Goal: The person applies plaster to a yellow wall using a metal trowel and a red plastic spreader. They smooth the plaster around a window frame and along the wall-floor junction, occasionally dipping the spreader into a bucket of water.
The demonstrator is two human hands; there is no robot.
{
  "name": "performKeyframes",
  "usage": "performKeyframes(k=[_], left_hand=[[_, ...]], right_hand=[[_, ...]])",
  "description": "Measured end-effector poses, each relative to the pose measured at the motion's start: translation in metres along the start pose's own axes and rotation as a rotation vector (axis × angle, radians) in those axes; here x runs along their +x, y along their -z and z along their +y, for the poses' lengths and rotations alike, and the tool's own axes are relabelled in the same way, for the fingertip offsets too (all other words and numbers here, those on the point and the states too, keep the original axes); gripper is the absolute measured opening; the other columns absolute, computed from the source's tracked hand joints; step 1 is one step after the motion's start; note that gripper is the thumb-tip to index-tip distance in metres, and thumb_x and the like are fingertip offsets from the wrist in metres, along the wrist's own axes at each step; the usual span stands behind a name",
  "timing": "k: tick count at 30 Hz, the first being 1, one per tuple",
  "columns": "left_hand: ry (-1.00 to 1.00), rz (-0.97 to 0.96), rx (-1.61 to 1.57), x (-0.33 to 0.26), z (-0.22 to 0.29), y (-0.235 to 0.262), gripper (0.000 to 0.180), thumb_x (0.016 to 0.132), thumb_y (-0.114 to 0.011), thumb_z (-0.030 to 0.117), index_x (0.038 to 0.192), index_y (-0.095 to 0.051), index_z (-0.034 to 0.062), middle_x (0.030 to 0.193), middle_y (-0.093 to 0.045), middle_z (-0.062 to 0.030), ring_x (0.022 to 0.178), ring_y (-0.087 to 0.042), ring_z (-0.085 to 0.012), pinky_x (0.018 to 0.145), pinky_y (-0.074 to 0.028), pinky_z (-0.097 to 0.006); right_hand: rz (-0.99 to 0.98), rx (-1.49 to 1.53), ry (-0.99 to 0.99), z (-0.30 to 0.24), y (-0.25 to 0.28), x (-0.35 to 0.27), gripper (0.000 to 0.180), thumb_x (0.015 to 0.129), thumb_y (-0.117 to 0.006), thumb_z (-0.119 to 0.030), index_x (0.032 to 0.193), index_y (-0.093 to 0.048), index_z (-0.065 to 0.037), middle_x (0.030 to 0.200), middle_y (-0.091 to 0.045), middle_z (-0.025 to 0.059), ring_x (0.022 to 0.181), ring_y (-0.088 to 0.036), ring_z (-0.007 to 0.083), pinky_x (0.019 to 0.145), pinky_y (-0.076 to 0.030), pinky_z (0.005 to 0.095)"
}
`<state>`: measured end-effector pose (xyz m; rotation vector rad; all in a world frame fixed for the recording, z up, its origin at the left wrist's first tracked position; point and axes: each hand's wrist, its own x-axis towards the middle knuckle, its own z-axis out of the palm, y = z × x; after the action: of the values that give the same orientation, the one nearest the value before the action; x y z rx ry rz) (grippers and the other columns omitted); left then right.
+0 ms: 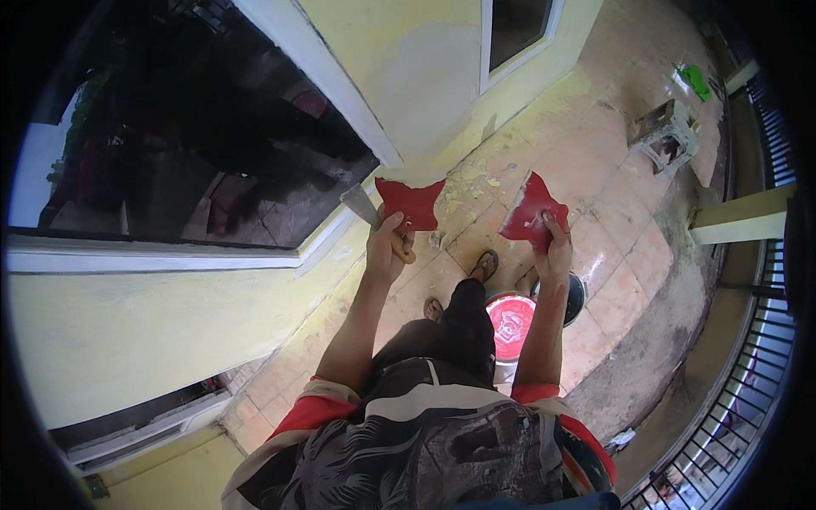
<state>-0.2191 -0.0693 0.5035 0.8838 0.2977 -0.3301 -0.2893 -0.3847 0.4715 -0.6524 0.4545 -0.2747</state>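
My left hand (387,248) is closed on two things at once: a putty knife (360,206) with a grey metal blade and light handle, and a flat red piece (413,205) with curved-in edges, like a plastic filler spreader. A second flat red piece (529,217) of similar look, with whitish smears, is pinched in my right hand (554,252). Both pieces are held up in front of me, apart from each other. Below my right forearm stands a bucket (511,330) whose red and white inside shows a pale paste. My forearm partly covers it.
A dark bucket (576,299) stands beside the first. On the left are a yellow wall (170,331) and a dark window (212,136). Crumbs litter the tiled floor (595,187). Farther off are a spattered stool (667,136) and a green item (695,82); a railing (731,408) runs right.
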Motion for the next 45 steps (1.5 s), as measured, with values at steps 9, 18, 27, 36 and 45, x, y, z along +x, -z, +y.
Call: performKeyframes(k=[9,18,27,36,45], left_hand=[[-0.224,-0.032,0.137,-0.058,0.061,0.014,0.043,0.096,-0.06,0.007,0.138,-0.054,0.0077,0.093,-0.067,-0.0079,0.063,-0.059,-0.0107,0.045,-0.037,-0.021],[-0.181,0.046,0.242,-0.092,0.065,0.004,0.038,0.098,-0.06,0.008,0.135,-0.056,0.0102,0.093,-0.068,-0.0075,0.06,-0.058,-0.01,0.038,-0.033,-0.022],[-0.209,0.146,0.394,-0.084,0.055,-0.026,0.04,0.098,-0.061,0.01,0.137,-0.055,0.0095,0.074,-0.064,-0.0069,0.047,-0.047,-0.0062,0.039,-0.031,-0.021],[-0.28,0.125,0.582,-0.102,0.06,-0.061,0.031,0.098,-0.062,0.012,0.128,-0.062,0.0031,0.073,-0.063,-0.0025,0.049,-0.047,-0.005,0.043,-0.035,-0.023],[-0.379,0.249,0.994,-0.132,0.071,-0.093,0.019,0.096,-0.063,0.018,0.097,-0.068,0.0,0.066,-0.062,-0.0036,0.06,-0.057,-0.0093,0.056,-0.046,-0.029]], right_hand=[[-0.228,-0.163,-0.036,0.024,-0.128,-0.048,0.031,0.093,-0.063,0.005,0.124,-0.063,0.001,0.108,-0.071,0.0114,0.094,-0.072,0.0213,0.083,-0.062,0.0355],[-0.276,-0.142,-0.172,0.038,-0.143,-0.033,0.021,0.094,-0.064,0.003,0.115,-0.065,0.001,0.104,-0.072,0.0096,0.092,-0.072,0.0203,0.082,-0.062,0.035],[-0.24,-0.164,-0.214,0.042,-0.137,-0.008,0.022,0.093,-0.063,0.003,0.115,-0.064,0.0,0.101,-0.071,0.0081,0.09,-0.071,0.0185,0.082,-0.061,0.0341],[-0.383,-0.149,-0.28,0.036,-0.144,0.004,0.026,0.093,-0.063,0.004,0.119,-0.062,0.0,0.103,-0.07,0.0091,0.088,-0.072,0.0209,0.079,-0.062,0.0365],[-0.587,-0.092,-0.451,0.026,-0.158,0.007,0.026,0.093,-0.062,0.002,0.119,-0.061,-0.002,0.107,-0.067,0.0076,0.096,-0.067,0.0201,0.085,-0.059,0.0362]])
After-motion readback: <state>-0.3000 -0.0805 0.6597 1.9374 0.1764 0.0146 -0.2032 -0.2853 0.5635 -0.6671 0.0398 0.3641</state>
